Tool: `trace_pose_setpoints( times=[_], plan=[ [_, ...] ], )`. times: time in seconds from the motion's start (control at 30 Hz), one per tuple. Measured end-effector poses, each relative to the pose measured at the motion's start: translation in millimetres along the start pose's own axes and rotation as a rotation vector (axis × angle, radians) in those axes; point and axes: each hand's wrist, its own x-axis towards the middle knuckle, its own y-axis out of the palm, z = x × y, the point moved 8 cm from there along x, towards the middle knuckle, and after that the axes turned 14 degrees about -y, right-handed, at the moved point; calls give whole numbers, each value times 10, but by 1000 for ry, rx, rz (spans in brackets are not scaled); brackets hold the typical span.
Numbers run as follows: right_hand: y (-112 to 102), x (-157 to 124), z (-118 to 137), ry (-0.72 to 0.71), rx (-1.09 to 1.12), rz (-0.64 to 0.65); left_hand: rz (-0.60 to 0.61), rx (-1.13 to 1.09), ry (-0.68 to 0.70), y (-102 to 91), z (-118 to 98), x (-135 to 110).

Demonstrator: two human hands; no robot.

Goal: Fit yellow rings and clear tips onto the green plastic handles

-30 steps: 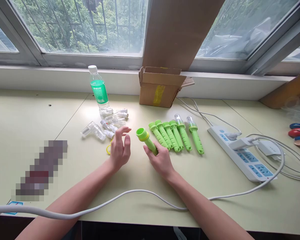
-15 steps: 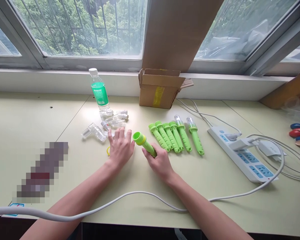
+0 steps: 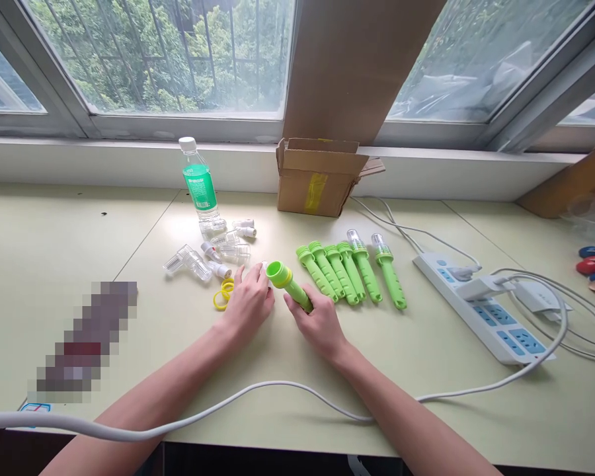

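My right hand (image 3: 322, 320) is wrapped round a green flashlight body (image 3: 293, 285), tilted with its wide open mouth up and to the left. A yellow ring sits below that mouth. Close beside it, my left hand (image 3: 250, 297) has its fingers bent together, with a small white part (image 3: 264, 265) showing at the fingertips; most of it is hidden. Yellow rings (image 3: 223, 295) lie just left of that hand. Beyond them are several clear ribbed caps (image 3: 194, 263) and small white cylinders (image 3: 219, 269), one with a red mark.
Several green flashlight bodies (image 3: 344, 271) lie in a row on the right, two with clear caps. A bottle (image 3: 199, 185) and a cardboard box (image 3: 312, 182) stand at the back. A power strip (image 3: 480, 311) lies right; its white cable (image 3: 258, 387) crosses in front of my arms.
My left hand has moved right from the small parts toward the flashlight body's mouth, its fingers now curled with a white part. The yellow rings are uncovered. My right hand holds nearly still.
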Motion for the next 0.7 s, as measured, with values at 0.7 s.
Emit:
trace_pose_setpoints(
  times=[0.7],
  plan=[
    [-61,13,-29,13,-24,-32,-448,-536,-190,-609,314,38]
  ],
)
